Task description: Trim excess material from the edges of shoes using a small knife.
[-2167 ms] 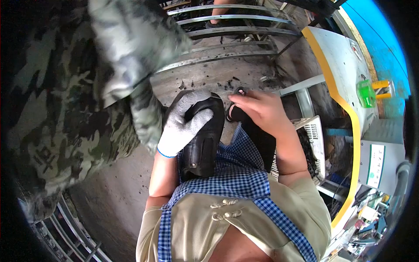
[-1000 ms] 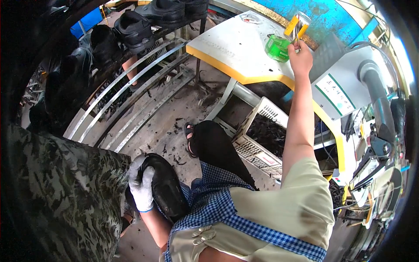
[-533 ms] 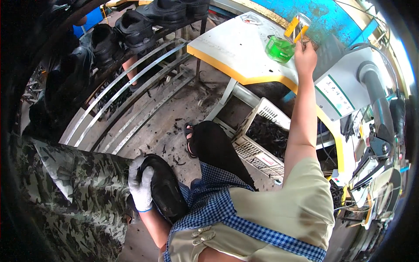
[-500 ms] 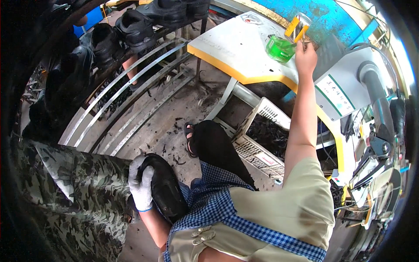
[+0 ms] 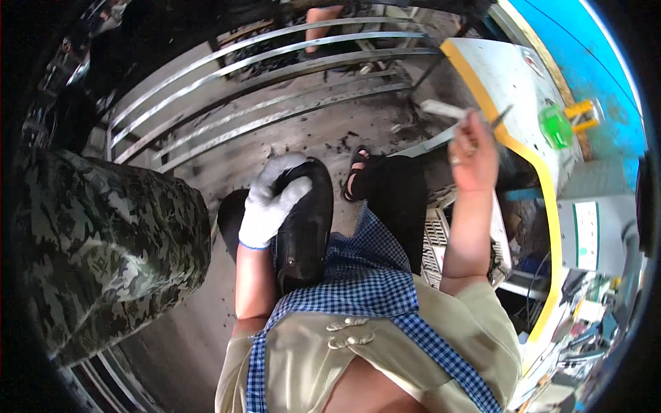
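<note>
Here the left hand (image 5: 270, 201), in a white work glove, wraps over the toe of a black shoe (image 5: 303, 224) that rests on the person's lap against the blue checked apron (image 5: 365, 275) — pressed down that way, it seems, to keep the shoe steady with its upper facing up. The right hand (image 5: 474, 153) is raised near the yellow-edged corner of the white worktable (image 5: 513, 76), fingers pinched around a thin dark tool (image 5: 500, 117) — a small brush, I judge — held well clear of a green cup (image 5: 555, 126) at the table's far edge
</note>
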A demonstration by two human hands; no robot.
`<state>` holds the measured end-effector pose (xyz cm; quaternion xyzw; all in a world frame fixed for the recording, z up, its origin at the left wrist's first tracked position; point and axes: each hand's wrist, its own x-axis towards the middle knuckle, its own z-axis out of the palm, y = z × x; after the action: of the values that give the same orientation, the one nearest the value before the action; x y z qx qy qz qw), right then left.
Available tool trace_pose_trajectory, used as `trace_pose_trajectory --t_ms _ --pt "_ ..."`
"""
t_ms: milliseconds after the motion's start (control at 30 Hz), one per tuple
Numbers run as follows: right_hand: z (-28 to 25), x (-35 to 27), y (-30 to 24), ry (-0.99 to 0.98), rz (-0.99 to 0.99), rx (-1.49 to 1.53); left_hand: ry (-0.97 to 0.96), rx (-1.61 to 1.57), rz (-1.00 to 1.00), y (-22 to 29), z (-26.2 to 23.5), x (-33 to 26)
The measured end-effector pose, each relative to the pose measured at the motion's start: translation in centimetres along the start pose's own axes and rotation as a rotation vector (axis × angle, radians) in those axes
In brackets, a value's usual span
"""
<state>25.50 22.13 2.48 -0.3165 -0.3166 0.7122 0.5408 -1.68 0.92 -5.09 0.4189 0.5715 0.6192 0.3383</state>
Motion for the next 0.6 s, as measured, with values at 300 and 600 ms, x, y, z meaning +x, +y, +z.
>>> trace_pose_trajectory --t_ms 300,600 --pt "3.8 -2.8 11.1 -0.395 0.175 -0.202 0.000 0.074 0.001 1.1 -0.8 -0.5" --pt "2.1 -2.0 12.2 -0.665 -0.143 -0.359 0.026 0.047 -0.105 1.2 -0.6 -0.9"
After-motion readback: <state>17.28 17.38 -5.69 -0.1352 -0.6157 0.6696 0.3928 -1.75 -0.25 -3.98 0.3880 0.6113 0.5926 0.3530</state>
